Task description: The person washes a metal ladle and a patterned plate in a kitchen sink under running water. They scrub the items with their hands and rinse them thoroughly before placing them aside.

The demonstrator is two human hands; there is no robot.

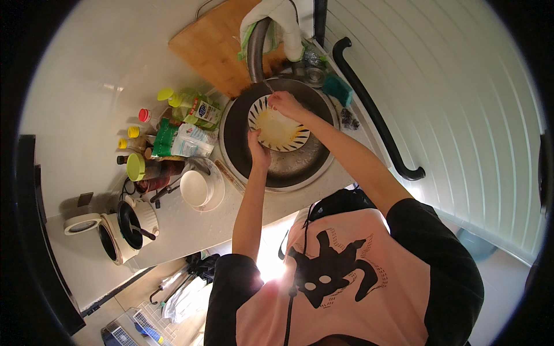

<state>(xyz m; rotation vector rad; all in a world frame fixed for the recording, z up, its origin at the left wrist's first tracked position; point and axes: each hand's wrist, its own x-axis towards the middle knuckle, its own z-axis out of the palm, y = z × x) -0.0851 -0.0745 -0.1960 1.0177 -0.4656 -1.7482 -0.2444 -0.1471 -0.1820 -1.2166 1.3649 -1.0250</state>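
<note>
A round plate [279, 127] with a ring of dark strokes around its rim is held over the sink basin [318, 162]. Yellowish residue shows on its pale middle. My left hand [260, 151] grips the plate's lower left edge, thumb on top. At the plate's upper rim is my right hand [285, 105], its fingers curled; whether they grip the rim or something small is hidden. The curved faucet spout [256, 56] ends just above this hand, with a thin stream of water below it.
A white glove [270, 21] drapes over the faucet, before a wooden cutting board [207, 47]. Left of the sink stand a green pump bottle [194, 110], several condiment bottles [138, 140] and stacked bowls [197, 188]. A teal sponge [337, 90] and black handrail [376, 112] are right.
</note>
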